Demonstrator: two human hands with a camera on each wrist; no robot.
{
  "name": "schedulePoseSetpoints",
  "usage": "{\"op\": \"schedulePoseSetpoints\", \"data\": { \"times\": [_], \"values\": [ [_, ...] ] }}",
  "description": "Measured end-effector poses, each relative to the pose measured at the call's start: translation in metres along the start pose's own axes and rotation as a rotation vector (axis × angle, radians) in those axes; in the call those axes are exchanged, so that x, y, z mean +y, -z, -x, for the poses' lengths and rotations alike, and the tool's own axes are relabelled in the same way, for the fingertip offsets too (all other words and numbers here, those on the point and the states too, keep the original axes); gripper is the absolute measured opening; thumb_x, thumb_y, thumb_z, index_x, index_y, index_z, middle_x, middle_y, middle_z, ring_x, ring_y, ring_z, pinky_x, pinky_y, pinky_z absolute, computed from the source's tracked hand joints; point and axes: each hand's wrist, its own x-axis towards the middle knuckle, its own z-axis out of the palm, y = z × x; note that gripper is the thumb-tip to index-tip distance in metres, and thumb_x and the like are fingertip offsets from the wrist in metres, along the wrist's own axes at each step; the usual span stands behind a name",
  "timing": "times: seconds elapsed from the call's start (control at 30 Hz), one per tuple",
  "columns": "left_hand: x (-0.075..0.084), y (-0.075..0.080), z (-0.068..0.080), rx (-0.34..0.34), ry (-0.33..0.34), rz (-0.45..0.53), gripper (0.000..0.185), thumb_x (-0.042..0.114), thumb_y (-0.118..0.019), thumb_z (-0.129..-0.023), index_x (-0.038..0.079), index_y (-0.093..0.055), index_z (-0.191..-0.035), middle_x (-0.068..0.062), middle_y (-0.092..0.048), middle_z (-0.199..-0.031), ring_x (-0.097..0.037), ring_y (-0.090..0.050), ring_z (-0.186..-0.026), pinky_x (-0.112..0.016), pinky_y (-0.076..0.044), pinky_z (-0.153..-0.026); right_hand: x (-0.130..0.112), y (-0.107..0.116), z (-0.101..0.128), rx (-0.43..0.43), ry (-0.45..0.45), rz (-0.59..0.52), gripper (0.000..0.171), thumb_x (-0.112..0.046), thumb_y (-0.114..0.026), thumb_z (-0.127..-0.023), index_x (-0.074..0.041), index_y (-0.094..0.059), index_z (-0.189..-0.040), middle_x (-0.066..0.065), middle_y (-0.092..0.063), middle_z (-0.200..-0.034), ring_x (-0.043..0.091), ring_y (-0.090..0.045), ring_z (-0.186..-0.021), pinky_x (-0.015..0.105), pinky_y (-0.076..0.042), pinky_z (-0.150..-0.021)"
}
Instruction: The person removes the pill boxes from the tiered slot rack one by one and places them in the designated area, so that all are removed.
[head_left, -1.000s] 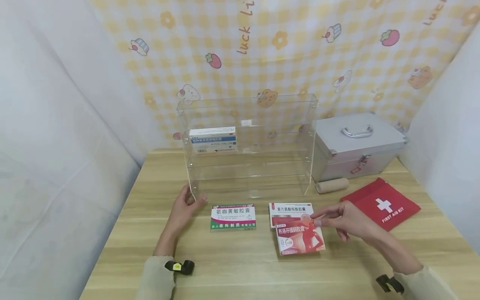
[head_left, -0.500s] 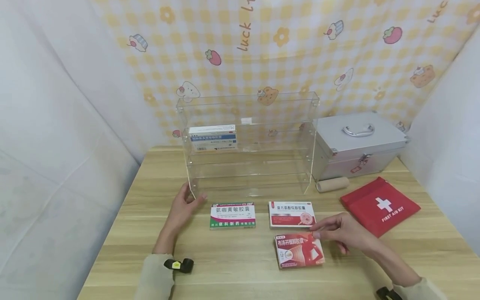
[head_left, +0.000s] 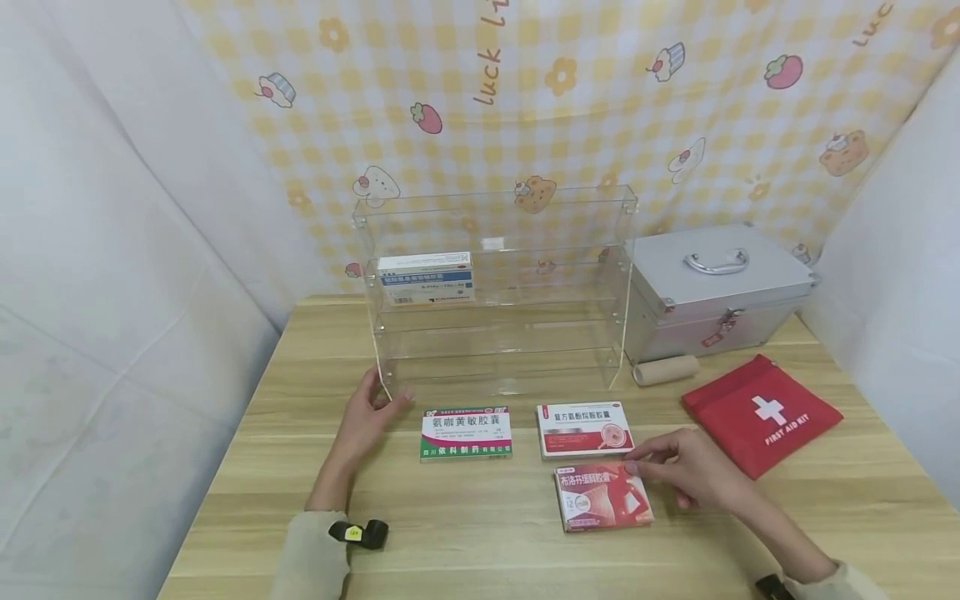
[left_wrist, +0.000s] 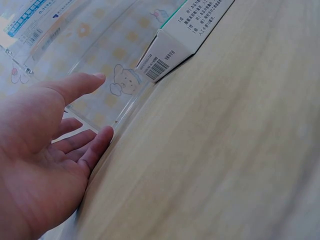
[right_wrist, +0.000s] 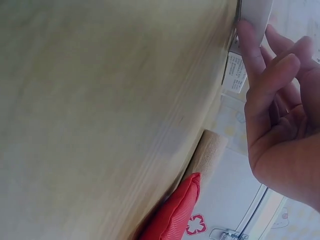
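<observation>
My right hand (head_left: 686, 469) pinches the upper right corner of a red-and-white medicine box (head_left: 603, 497), which lies face up on the table. In the right wrist view, the fingertips (right_wrist: 245, 30) are at that box's white end. Just behind it lies another medicine box (head_left: 584, 430), white and red. My left hand (head_left: 369, 417) rests at the lower left front corner of the clear acrylic shelf (head_left: 621, 325), its thumb held apart from the fingers in the left wrist view. To its right lies a green-and-white medicine box (head_left: 466, 433).
A blue-and-white medicine box (head_left: 427, 281) stands at the left on a middle tier of the shelf. Right of the shelf are a silver metal case (head_left: 720, 287), a cardboard tube (head_left: 666, 370) and a red first aid pouch (head_left: 761, 415). A patterned cloth (head_left: 562, 125) hangs behind.
My right hand has brought the red-and-white box toward me and down onto the table, uncovering the white-and-red box behind. The left hand has stayed at the shelf corner.
</observation>
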Motion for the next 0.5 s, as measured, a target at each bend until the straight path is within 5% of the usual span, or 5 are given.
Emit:
{"op": "schedulePoseSetpoints", "data": {
  "times": [0.5],
  "values": [
    [0.0003, -0.0003, -0.0002, 0.000, 0.005, -0.006, 0.072, 0.027, -0.069, -0.094, 0.012, -0.030, -0.153, -0.020, -0.041, -0.148, -0.038, -0.056, -0.114, -0.051, -0.047, -0.094, -0.0073, -0.0001, 0.0035, 0.060, 0.040, 0.121, 0.018, -0.033, -0.076, -0.086, -0.021, -0.076, -0.099, -0.003, -0.064, -0.069, 0.012, -0.049, -0.036, 0.025, -0.041, -0.034]
  ]
}}
